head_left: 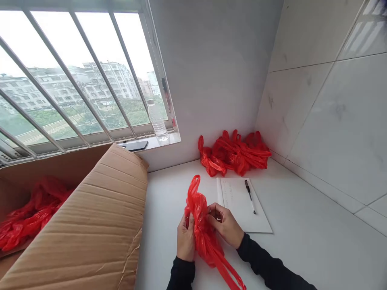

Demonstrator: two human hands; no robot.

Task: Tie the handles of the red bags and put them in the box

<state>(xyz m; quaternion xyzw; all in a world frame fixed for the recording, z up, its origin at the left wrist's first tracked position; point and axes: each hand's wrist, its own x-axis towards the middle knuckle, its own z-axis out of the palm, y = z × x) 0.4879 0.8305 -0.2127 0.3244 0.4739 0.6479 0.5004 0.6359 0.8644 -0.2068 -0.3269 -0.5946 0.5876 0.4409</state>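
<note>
A crumpled red plastic bag (201,225) is held between my two hands above the white tabletop. One loop of it sticks up at the top, and a long strip hangs down toward the lower right. My left hand (186,237) grips its left side, thumb in front. On the other side, the fingers of my right hand (224,223) pinch the plastic near the middle; their tips are partly hidden by the folds. Just beyond my right hand lies an open notebook (237,205) with handwriting, and a black-capped pen (250,196) rests on its page.
Several knotted red bags (236,153) are heaped against the back wall. At left stands a cardboard box (99,217) with more red bags (33,209) inside. A water bottle (157,121) and a phone (134,146) sit on the sill by the barred window. Tiled wall (326,133) bounds the right.
</note>
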